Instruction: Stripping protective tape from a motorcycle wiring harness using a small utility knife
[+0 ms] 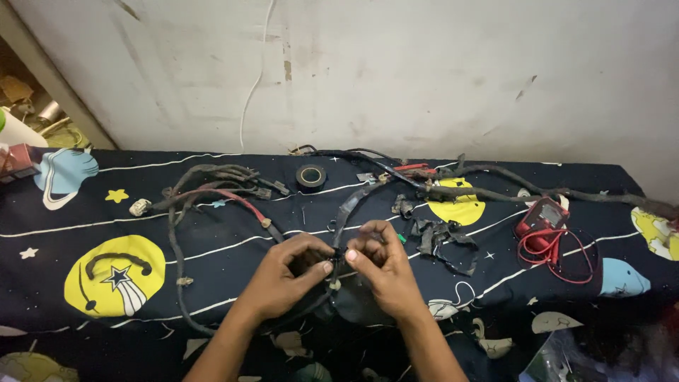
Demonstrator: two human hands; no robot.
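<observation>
A long black wiring harness (212,185) sprawls over a table covered with a dark space-patterned cloth (64,212). My left hand (286,272) and my right hand (378,265) meet at the table's middle front. Both pinch one black branch of the harness (348,205) between thumb and fingers, close together, with a small pale connector (334,285) hanging just below the fingers. The branch runs up and to the right toward the thicker trunk (495,191) along the back.
A roll of black tape (311,176) lies behind my hands. Scraps of torn black wrapping (438,237) lie to the right. A red multimeter (543,214) with coiled red leads (555,251) sits further right. A white wall stands behind the table.
</observation>
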